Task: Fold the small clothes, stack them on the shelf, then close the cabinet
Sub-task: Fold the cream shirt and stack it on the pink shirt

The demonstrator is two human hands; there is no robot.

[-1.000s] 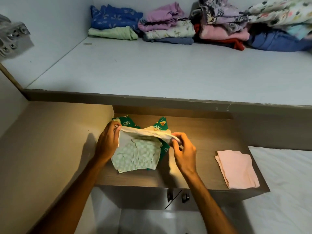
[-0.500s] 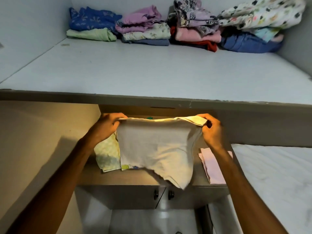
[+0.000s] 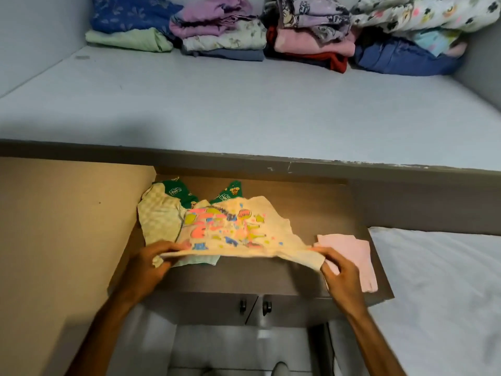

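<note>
Left hand (image 3: 151,263) and right hand (image 3: 337,272) pinch printed shirt (image 3: 230,229) edge, spread over unfolded pile (image 3: 162,213); likely drags it.

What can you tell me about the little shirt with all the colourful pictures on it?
The cream shirt looks like soft cotton, with a bright print in pink, yellow, blue and green facing up. It is spread out, a bit wrinkled, over the brown cabinet top. The left hand and the right hand each pinch its near edge. It partly covers a pale checked garment.
</note>
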